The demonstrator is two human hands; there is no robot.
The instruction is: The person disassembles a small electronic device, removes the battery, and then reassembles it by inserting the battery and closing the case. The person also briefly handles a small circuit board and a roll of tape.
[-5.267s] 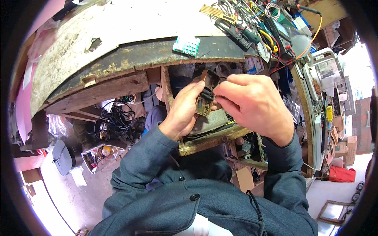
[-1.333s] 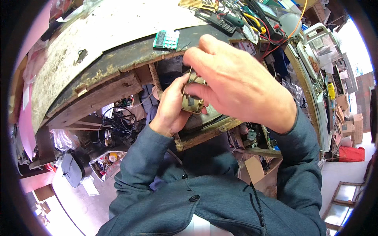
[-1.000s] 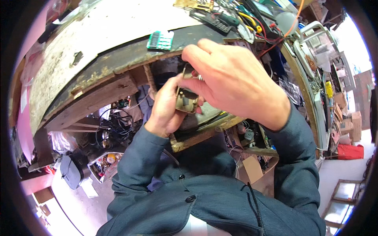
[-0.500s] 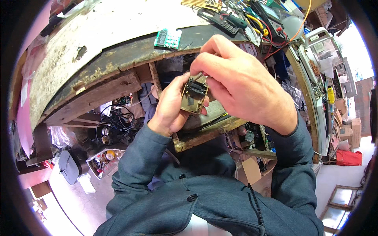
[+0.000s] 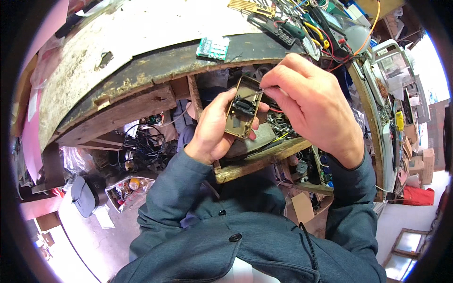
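Below the bench edge, my left hand (image 5: pixel 211 127) is wrapped round a shallow gold-brown plastic casing half (image 5: pixel 242 126). The casing's open inner side is turned up and tilted, with a black part (image 5: pixel 244 106) set across its middle. At the casing's upper right edge, my right hand (image 5: pixel 315 104) is closed in a pinch. A thin, dark, rod-like tool (image 5: pixel 251 95) seems to run from its fingertips across the casing; its exact kind is too small to tell. A small green circuit board (image 5: pixel 213 48) with pale keys lies on the bench edge, beyond the hands.
An open wooden drawer (image 5: pixel 264 159) with metal bits sits beneath my hands. Cables, a multimeter (image 5: pixel 325 23) and a dark keypad device (image 5: pixel 271 27) crowd the bench at the far right. Black cables (image 5: pixel 144 146) hang under the bench at left, above a box of scraps (image 5: pixel 127 188).
My right hand has drawn back right and slightly down from the casing, baring more of its upper end. The whole view has shifted a little; my left hand keeps its hold.
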